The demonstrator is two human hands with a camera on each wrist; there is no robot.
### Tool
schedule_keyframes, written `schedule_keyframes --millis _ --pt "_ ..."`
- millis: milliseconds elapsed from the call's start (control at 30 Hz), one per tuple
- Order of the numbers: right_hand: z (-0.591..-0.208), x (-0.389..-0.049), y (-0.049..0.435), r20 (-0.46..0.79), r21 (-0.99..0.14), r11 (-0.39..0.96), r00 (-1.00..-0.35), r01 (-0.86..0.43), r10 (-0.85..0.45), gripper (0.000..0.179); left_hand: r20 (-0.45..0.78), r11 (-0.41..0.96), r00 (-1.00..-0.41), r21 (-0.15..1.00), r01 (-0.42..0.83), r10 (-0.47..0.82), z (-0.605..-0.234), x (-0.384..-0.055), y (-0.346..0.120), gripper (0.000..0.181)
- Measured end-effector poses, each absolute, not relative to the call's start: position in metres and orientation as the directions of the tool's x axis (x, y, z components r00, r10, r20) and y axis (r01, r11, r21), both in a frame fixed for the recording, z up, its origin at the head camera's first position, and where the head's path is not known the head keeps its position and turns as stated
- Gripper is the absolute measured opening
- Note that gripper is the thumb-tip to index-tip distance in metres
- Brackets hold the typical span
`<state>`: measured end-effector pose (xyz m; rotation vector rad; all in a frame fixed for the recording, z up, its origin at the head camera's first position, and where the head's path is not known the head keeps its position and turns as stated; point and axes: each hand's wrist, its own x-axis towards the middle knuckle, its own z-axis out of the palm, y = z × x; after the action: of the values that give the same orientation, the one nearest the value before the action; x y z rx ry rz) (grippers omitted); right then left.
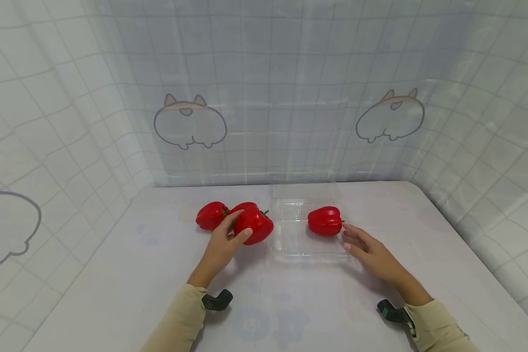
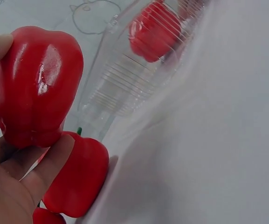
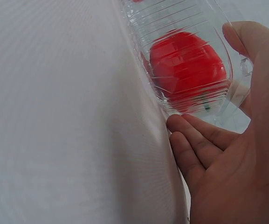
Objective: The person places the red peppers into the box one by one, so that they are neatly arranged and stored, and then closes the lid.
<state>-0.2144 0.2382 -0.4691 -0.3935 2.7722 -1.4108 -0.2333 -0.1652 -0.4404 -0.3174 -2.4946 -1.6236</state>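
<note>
My left hand (image 1: 220, 250) grips a red bell pepper (image 1: 256, 226) between thumb and fingers, just left of a clear plastic container (image 1: 292, 239). In the left wrist view, the held pepper (image 2: 40, 84) is raised in front of another red pepper (image 2: 80, 179). A further bell pepper (image 1: 325, 221) lies on its side in the container, green stem to the right. At the container's right side is my right hand (image 1: 374, 255), thumb by the rim and fingers extended along the outer wall; the right wrist view shows the pepper (image 3: 185, 65) through the plastic.
Two more red bell peppers, one at the left (image 1: 211, 216) and one partly hidden behind the held one (image 1: 245, 206), rest on the white tabletop (image 1: 149, 274). The container's lid (image 1: 305, 191) is folded back toward the gridded curtain (image 1: 286, 122) behind.
</note>
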Motion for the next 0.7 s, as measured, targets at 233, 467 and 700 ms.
schedule_keyframes --millis 233,467,700 --pt "-0.471 -0.216 0.237 0.134 -0.786 0.567 -0.964 -0.245 -0.23 0.063 0.278 0.395 -0.951 0.866 0.308 0.132 -0.432 -0.241 -0.16 0.069" --pt "-0.473 -0.217 0.235 0.125 -0.792 0.558 -0.96 -0.248 -0.249 0.063 0.282 0.368 -0.946 0.872 0.322 0.159 -0.425 -0.25 -0.146 0.069" --pt "-0.475 -0.214 0.239 0.128 -0.807 0.538 -0.962 -0.241 -0.24 0.061 0.28 0.359 -0.947 0.877 0.32 0.159 -0.418 -0.256 -0.128 0.074"
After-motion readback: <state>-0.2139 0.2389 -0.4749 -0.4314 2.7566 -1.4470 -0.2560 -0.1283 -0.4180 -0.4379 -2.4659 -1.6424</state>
